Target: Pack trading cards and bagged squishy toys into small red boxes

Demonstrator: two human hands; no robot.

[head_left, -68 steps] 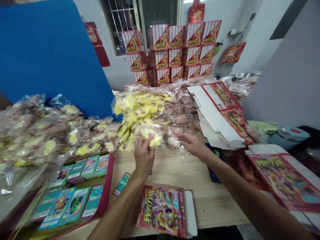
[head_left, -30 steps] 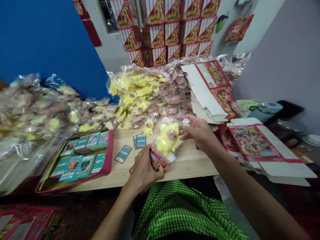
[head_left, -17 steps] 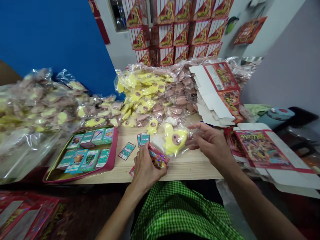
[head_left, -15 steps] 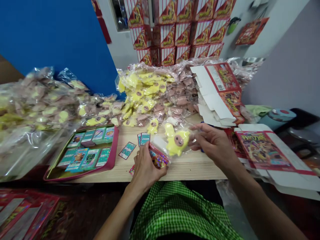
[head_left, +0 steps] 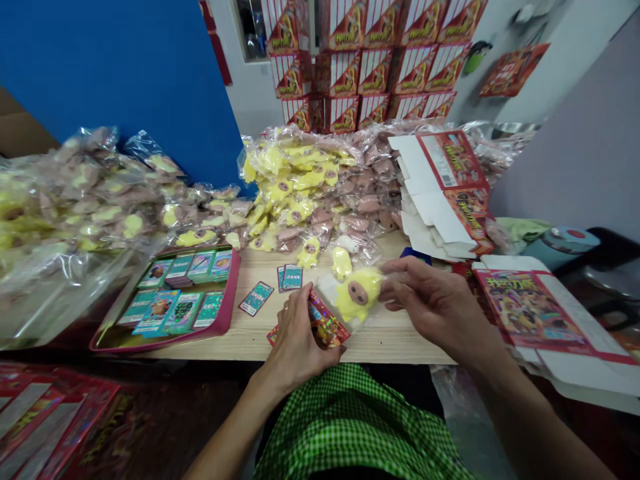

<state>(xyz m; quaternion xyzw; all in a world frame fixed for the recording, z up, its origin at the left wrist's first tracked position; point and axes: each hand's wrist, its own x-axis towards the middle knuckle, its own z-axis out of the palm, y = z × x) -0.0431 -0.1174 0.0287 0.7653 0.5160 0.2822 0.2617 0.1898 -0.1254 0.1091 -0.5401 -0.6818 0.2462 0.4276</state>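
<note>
My right hand (head_left: 433, 303) pinches the top of a clear plastic bag holding a yellow plush toy (head_left: 357, 293) with a brown oval face. My left hand (head_left: 300, 337) is closed around a shiny red foil packet (head_left: 327, 325), whose lower part it hides. The packet sits right beside the bagged toy, and both are just above the light wooden table (head_left: 380, 340). Near my left hand lie a small stack of teal cards (head_left: 291, 277) and a single teal card (head_left: 256, 298).
A pink-rimmed tin tray (head_left: 230, 287) of cards sits left of my hands. Heaps of bagged yellow and pink plush toys (head_left: 320, 193) cover the table's back. Flattened printed cartons (head_left: 445, 193) lie right, stacked red boxes (head_left: 365, 73) stand behind, and a blue board (head_left: 115, 87) rises left.
The view has tilted down from the heap to the table's near edge. Both hands have come closer together, with the bagged toy in my right hand and the foil packet in my left.
</note>
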